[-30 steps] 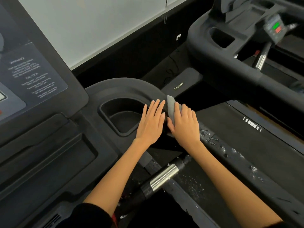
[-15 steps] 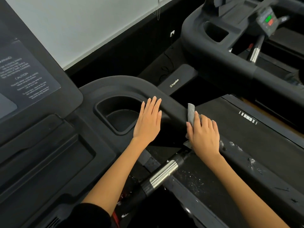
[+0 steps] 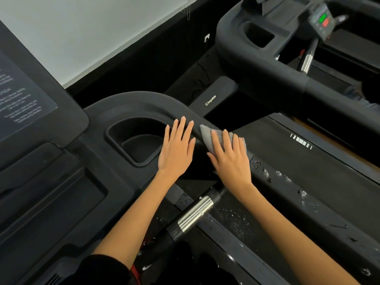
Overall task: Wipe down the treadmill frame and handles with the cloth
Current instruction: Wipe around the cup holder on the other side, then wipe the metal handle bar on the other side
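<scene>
Cloth: a grey cloth (image 3: 207,136) lies on the black side rail (image 3: 273,171) of the treadmill frame, just past the curved corner, with one pointed corner sticking out toward the left hand.
Right hand: the right hand (image 3: 230,159) presses flat on the cloth, fingers extended and slightly spread, covering most of it; only its upper edge and a strip near the fingertips show.
Left hand: the left hand (image 3: 176,149) rests palm down, fingers straight, holding nothing, on the frame between the cup recess (image 3: 135,140) and the cloth, just beside the right hand but not touching it.
Rail surface: white flecks and smears (image 3: 283,177) dot the rail beyond the right wrist.
Handle: a grip with a ribbed metal sleeve (image 3: 195,214) runs below and between the forearms.
Writing: "impulse" with a small logo is printed in white on the motor cover (image 3: 213,99); the console panel (image 3: 26,99) at left carries white text, cut off and too blurred to read.
Neighbouring machine: a second treadmill (image 3: 267,64) at upper right shows a green and a red button (image 3: 323,20), its labels illegible.
Cut off: both arms leave the bottom edge; a dark sleeve (image 3: 102,272) covers the left upper arm.
</scene>
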{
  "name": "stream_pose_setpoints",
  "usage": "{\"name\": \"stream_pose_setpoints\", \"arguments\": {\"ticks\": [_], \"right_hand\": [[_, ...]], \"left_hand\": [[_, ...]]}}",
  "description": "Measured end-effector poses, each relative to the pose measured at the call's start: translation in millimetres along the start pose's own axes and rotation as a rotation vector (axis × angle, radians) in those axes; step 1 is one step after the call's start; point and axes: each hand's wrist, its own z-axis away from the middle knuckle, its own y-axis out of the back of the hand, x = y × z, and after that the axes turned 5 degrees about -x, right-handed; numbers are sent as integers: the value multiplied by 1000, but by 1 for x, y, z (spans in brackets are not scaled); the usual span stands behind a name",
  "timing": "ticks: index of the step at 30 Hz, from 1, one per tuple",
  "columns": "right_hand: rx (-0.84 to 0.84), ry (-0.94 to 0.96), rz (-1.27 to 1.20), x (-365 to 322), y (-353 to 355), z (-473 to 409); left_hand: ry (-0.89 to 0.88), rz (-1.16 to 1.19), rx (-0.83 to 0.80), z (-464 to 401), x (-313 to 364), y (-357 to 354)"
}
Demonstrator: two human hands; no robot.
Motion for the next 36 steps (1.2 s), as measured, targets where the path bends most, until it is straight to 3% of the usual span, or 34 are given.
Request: {"name": "stream_pose_setpoints", "arguments": {"ticks": [6, 14, 18, 23, 28, 31, 36], "right_hand": [[45, 136, -15, 47, -1, 40], [104, -153, -208, 42, 3, 30], [80, -248, -174, 23, 1, 20], [139, 64, -191, 24, -2, 25], [181, 298, -432, 32, -1, 51], [62, 423, -487, 22, -13, 76], [-5, 347, -674, 11, -34, 89]], "left_hand": [[-3, 42, -9, 2, -2, 2], [19, -33, -56, 22, -2, 3], [32, -50, -63, 31, 2, 1], [75, 94, -19, 44, 13, 3], [238, 418, 32, 82, 41, 18], [313, 354, 64, 116, 59, 19], [422, 147, -18, 162, 69, 7]]}}
